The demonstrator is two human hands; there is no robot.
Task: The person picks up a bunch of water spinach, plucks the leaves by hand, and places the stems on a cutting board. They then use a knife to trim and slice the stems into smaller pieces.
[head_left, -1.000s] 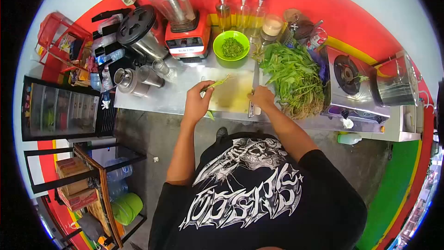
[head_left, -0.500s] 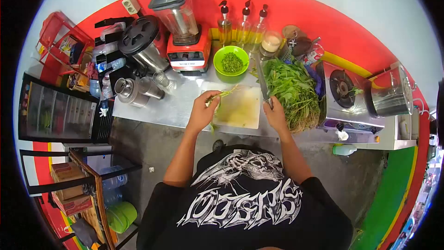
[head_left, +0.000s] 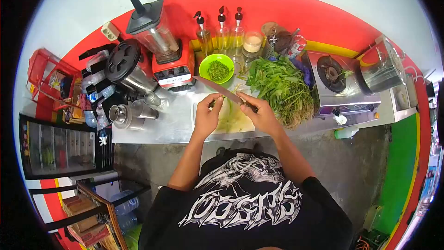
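My right hand [head_left: 263, 116] is closed round the dark handle of a kitchen knife [head_left: 216, 86], its blade slanting up to the left above the cutting board. Pinched in my left hand [head_left: 207, 115] are some thin green stems [head_left: 225, 105], close under the blade; the fingers partly hide them. Below both hands lies a pale, green-stained cutting board [head_left: 238, 126]. Behind it stands a lime-green bowl [head_left: 203, 70] holding chopped greens [head_left: 218, 70]. A big bunch of leafy greens [head_left: 282, 85], with roots toward me, rests right of the board.
A red blender [head_left: 173, 71] and a steel container with a black lid [head_left: 124, 60] stand at the back left. Several pump bottles [head_left: 222, 34] line the wall. To the right is a gas stove [head_left: 335, 76] with a steel pot [head_left: 383, 69]. Metal shakers [head_left: 124, 116] stand left.
My right hand has brought the knife leftward, from upright beside the greens to slanting across the board near my left hand. The view has shifted slightly.
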